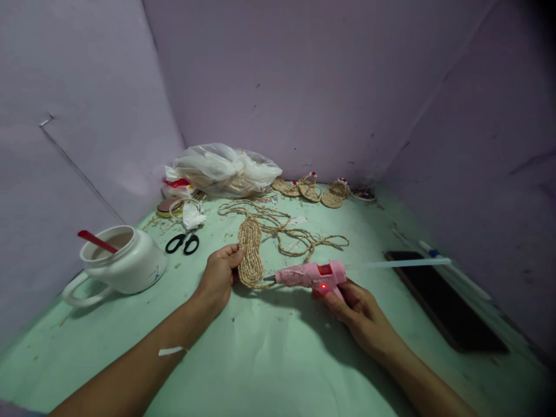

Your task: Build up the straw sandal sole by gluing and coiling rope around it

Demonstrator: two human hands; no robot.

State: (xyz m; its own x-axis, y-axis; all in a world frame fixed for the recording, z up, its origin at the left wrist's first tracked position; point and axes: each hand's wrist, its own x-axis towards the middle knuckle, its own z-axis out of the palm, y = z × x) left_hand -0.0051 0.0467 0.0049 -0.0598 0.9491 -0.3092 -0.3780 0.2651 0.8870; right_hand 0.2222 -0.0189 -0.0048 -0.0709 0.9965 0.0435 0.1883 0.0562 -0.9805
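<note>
My left hand [220, 272] pinches the left edge of a small coiled-rope shoe sole [251, 249], held upright above the table. Around the handle of a pink glue gun [304, 274] my right hand [354, 310] is closed, and a red light glows on its side. The gun's metal nozzle points left at the sole's lower right edge, close to or touching the rope there; I cannot tell which. A long clear glue stick [395, 263] sticks out of the gun's back. Loose braided rope [299, 234] lies in loops behind the sole.
Black-handled scissors [182, 244] and a white mug [125, 263] with a red-handled utensil stand left. At the back lie a plastic bag [226, 171], several small woven slippers [309, 190] and a dish [363, 193]. A phone [447, 304] and a white pen [464, 278] lie right.
</note>
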